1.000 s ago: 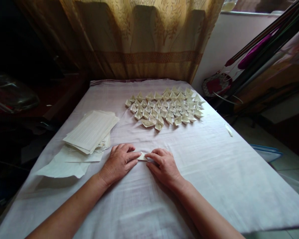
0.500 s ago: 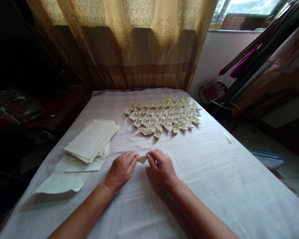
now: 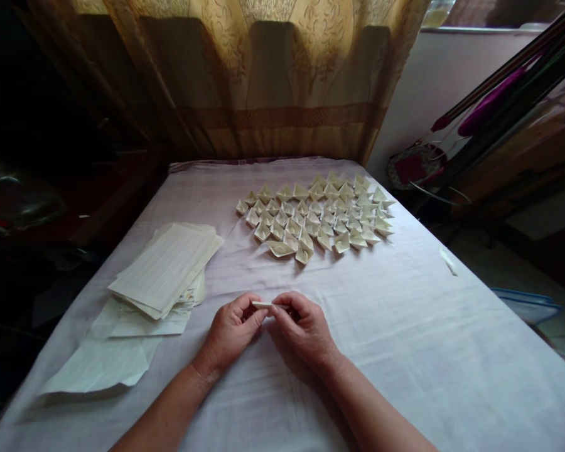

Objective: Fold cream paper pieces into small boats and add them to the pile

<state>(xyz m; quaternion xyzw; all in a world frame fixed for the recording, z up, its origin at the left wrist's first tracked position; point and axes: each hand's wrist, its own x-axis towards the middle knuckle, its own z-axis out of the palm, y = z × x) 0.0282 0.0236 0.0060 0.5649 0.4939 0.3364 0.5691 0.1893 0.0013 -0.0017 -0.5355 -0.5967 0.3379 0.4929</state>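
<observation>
My left hand point(image 3: 230, 329) and my right hand point(image 3: 304, 329) meet at the near middle of the white-covered table point(image 3: 405, 339). Both pinch one small folded paper piece point(image 3: 262, 304), held edge-on just above the cloth between their fingertips. Farther back lies a cluster of several finished folded paper boats point(image 3: 317, 216). A stack of lined paper sheets point(image 3: 162, 270) rests to the left of my left hand, with larger loose sheets point(image 3: 101, 364) under and in front of it.
A small paper scrap point(image 3: 449, 260) lies near the table's right edge. A tan curtain point(image 3: 263, 75) hangs behind the table. Poles and a purple-handled tool point(image 3: 489, 100) lean at the right. A blue-rimmed object point(image 3: 522, 304) sits on the floor.
The paper piece was pressed flat on the cloth under both hands, then lifted. It now shows edge-on between my fingertips, turned from how it was held half a second ago.
</observation>
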